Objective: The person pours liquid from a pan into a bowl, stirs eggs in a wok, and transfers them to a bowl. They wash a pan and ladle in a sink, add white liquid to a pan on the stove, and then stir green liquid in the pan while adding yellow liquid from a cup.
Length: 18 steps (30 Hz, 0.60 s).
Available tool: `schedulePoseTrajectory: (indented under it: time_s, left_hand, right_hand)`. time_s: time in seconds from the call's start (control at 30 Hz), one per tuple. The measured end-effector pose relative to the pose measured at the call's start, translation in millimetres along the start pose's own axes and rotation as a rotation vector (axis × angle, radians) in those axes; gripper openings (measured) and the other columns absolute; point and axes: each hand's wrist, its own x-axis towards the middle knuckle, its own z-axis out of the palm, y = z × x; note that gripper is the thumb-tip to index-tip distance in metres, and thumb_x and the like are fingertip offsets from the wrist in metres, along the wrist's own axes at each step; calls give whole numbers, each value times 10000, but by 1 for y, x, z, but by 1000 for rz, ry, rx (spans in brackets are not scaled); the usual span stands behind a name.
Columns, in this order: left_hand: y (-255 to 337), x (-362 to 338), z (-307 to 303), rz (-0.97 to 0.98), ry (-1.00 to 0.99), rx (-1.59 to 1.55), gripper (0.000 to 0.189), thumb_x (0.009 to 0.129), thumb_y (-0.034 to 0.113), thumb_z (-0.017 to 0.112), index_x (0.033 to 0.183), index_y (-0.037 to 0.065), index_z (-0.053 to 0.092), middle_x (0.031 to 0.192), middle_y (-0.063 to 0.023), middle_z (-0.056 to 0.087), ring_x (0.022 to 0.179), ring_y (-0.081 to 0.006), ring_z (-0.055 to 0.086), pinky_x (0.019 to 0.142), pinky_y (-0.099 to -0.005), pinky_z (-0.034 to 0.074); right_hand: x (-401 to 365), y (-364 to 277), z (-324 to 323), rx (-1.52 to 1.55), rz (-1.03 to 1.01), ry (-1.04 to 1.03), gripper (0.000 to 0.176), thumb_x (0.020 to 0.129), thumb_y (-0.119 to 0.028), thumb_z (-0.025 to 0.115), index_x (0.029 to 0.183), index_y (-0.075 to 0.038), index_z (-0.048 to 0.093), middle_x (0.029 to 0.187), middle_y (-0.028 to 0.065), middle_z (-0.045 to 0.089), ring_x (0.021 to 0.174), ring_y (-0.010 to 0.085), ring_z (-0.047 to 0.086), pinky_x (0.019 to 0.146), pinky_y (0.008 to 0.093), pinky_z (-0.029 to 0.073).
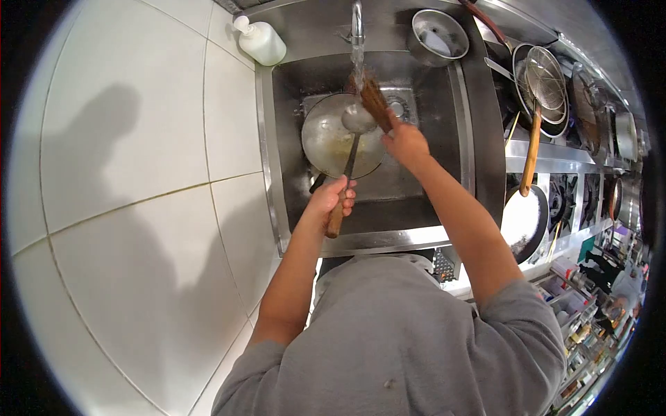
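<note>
Over the steel sink [430,201], my left hand [333,200] is closed around the wooden handle of a metal ladle [358,118]. The ladle's round bowl is above a wide metal pan [324,139] lying in the sink. My right hand [406,142] grips a brown bristle brush [374,102], whose far end is beside the ladle's bowl, under the tap [357,28]. Water runs from the tap onto the brush end. The pan's dark handle points toward the sink's lower left.
A white pump bottle [262,43] stands at the sink's back left corner, a metal pot [440,38] at the back right. Strainers [545,80] with a wooden handle rest on pans over the stove at right. Another pan [524,222] is nearer.
</note>
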Motion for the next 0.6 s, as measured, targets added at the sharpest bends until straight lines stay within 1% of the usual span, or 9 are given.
schedulePoseTrajectory:
  time_s: [0.03,0.1,0.17,0.23,0.3,0.4,0.47,0.5,0.6]
  left_hand:
    - [2,-5,4,25,-19,48,395,1122,407,522,1247,33,563,808,22,540,630,-94,493,513,-258,416]
    - [1,-9,-5,-5,1,100,407,1120,419,525,1245,34,570,800,25,538,628,-96,493,511,-263,415]
    - [-1,-16,-13,-18,32,119,416,1119,429,525,1244,36,578,792,28,537,625,-99,494,511,-270,415]
    - [-2,-15,-12,6,57,106,420,1120,436,522,1244,40,588,783,30,536,623,-103,498,512,-278,417]
    - [-3,-23,-10,-19,95,113,419,1123,437,515,1234,43,604,778,22,555,601,-115,492,513,-288,422]
    - [-14,-35,-29,-41,109,226,410,1123,425,510,1190,37,624,772,5,570,588,-127,522,516,-316,449]
    - [-17,-33,-21,-6,275,532,409,1114,394,516,1174,8,638,787,-51,617,673,-201,623,586,-386,519]
    - [-19,-34,-17,16,356,685,409,1109,378,519,1165,-6,645,794,-79,641,715,-238,674,621,-421,554]
    - [-40,-14,-37,250,489,1313,369,1061,256,558,1253,-44,656,888,-211,719,894,-419,727,831,-508,578]
  right_hand:
    - [14,-4,19,-39,-26,-36,563,973,-253,597,1518,-135,513,1150,229,751,1106,424,720,956,524,581]
    - [52,27,57,-231,-8,-147,640,973,-263,621,1584,-182,449,1183,220,729,1165,393,703,971,505,578]
    - [45,23,48,-242,43,-197,685,997,-256,612,1642,-229,384,1309,186,682,1239,333,681,989,472,579]
    - [24,-9,36,-424,-87,-298,664,1002,-244,598,1635,-223,400,1299,179,687,1238,331,681,990,472,580]
    - [12,-2,40,-510,-129,-305,657,999,-243,597,1629,-221,414,1274,172,700,1221,339,689,985,479,583]
    - [67,41,21,-467,-63,-84,675,980,-263,617,1626,-233,423,1218,165,725,1165,363,711,965,488,591]
    - [70,46,12,-368,56,40,704,961,-280,634,1630,-253,416,1183,169,735,1119,376,726,946,483,598]
    - [61,45,9,-288,31,38,702,959,-286,634,1626,-250,421,1184,177,732,1104,378,730,936,478,600]
    - [39,5,-32,-96,-73,79,674,946,-294,634,1596,-241,463,1190,187,734,1084,381,731,932,480,599]
